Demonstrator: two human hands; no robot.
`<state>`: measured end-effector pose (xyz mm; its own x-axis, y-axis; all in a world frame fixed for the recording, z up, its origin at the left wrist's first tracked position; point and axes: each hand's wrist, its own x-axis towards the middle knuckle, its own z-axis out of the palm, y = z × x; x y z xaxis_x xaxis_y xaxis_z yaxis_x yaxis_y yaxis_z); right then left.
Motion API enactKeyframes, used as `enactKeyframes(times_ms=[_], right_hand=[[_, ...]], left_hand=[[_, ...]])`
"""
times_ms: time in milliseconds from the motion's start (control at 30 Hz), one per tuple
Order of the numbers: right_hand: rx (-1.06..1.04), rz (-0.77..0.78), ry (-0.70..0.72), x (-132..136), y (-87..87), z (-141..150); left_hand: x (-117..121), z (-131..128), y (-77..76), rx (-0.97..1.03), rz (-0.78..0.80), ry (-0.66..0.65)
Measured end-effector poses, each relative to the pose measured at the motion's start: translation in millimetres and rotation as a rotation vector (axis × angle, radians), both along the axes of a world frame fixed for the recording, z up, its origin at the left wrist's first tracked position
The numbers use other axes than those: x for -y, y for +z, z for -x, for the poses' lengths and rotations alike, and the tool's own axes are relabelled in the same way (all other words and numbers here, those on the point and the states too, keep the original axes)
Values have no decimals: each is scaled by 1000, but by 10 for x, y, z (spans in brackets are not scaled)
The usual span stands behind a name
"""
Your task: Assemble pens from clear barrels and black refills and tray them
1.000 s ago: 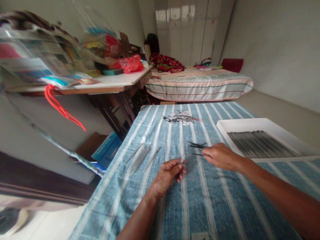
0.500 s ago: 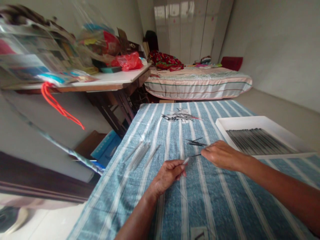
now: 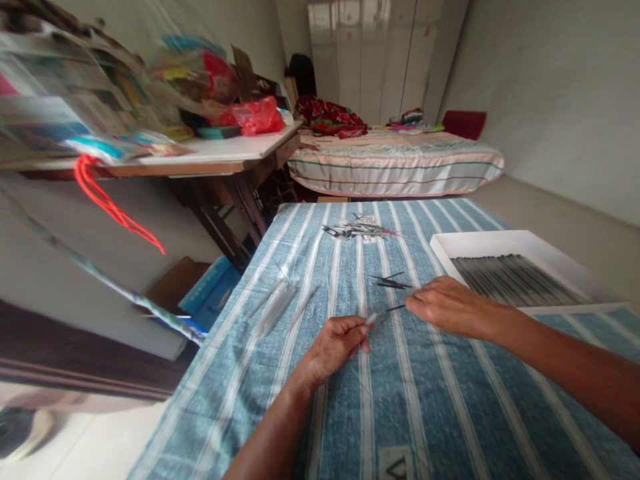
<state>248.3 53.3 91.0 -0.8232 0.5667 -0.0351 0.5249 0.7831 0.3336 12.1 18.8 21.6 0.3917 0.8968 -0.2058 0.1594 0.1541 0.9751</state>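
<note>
My left hand [image 3: 343, 341] is closed around a small translucent whitish tube [image 3: 371, 319] whose end sticks out past the thumb. Facing it, my right hand [image 3: 437, 305] pinches a thin black stick [image 3: 396, 308], its tip pointing at the tube with a small gap between them. The rest of the stick is hidden by the fingers. Just beyond my right hand lies a small pile of black sticks [image 3: 391, 283]. Left of my left hand, several translucent slim tubes [image 3: 277, 308] lie on the striped cloth [image 3: 345, 280].
A white box [image 3: 480, 241] with a row of dark slim sticks [image 3: 515, 280] stands at the right. Farther back is a pile of black and clear thin pieces [image 3: 357, 230]. A cluttered side table [image 3: 210, 157] with a hanging red cord [image 3: 120, 213] stands left; a bed [image 3: 395, 163] is behind.
My right hand has drawn slightly to the right, and the gap between the black stick and the tube has widened. My left hand keeps its grip on the tube.
</note>
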Motion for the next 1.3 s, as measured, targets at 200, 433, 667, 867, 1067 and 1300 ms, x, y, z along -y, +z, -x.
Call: enactKeyframes(times_ms=[200,433,667,867,1067,1300], right_hand=[[3,-39,62,48,2,44],[4,-16,141,167,7,211],[-232,6,142,538,-17,399],[-238,226,-145,589,-275,127],[-157,169,-661,225,-523,-356],[-116,140,-685,-39,-589,-413]], left_hand=[[-8,16,-19,-33,-12,-109],[14,-5,18,-35,21,-164],[12,-35,90,154,78,-133],[25,-35,110,319,78,-22],[38,-59,97,325,83,-13],[33,-76,54,278,107,-16]])
